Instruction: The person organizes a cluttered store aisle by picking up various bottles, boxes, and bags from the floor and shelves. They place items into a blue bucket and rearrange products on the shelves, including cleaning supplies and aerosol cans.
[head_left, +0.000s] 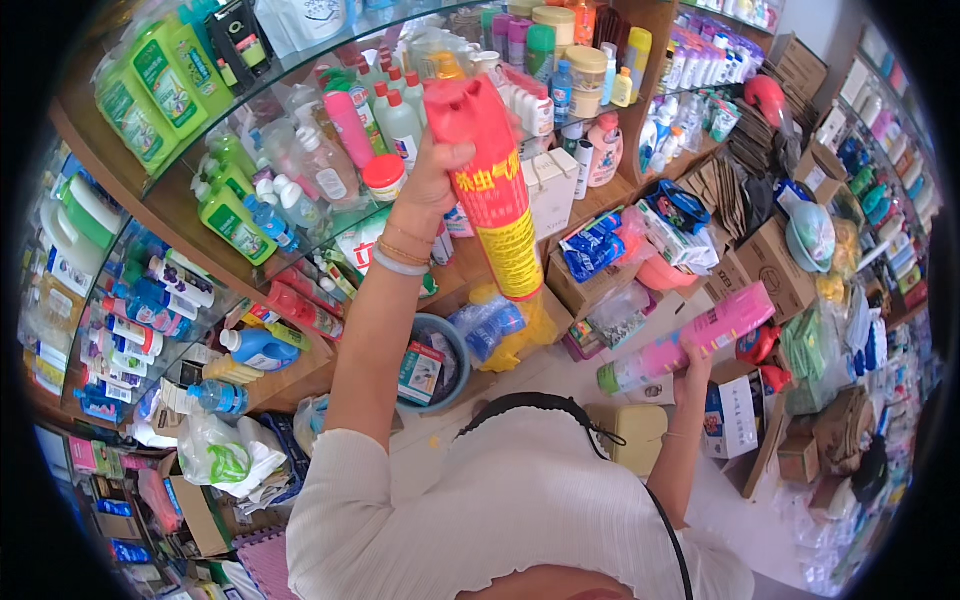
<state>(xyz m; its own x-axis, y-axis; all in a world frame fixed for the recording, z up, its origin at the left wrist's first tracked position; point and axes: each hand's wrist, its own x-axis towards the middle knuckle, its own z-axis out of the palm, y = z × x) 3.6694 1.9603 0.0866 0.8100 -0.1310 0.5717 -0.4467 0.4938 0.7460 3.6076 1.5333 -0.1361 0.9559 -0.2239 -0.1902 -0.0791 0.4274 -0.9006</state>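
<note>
My left hand (435, 169) is raised and grips a large red and yellow aerosol can (501, 217) near its red cap. The can hangs at a slight tilt in front of the shelves, and its side bears writing. Lower down on the right, my right hand (696, 364) is wrapped around a long pink cylindrical container (720, 319). That one is held slantwise, its green end towards my body, above the floor; some of my fingers are hidden behind it.
Glass shelves (300, 270) crowded with bottles curve ahead and to the left. Below them a blue-grey bucket (466, 375) holds boxed goods. Cardboard boxes (780, 266) and bagged items crowd the right side. An open carton (196, 517) lies at the lower left.
</note>
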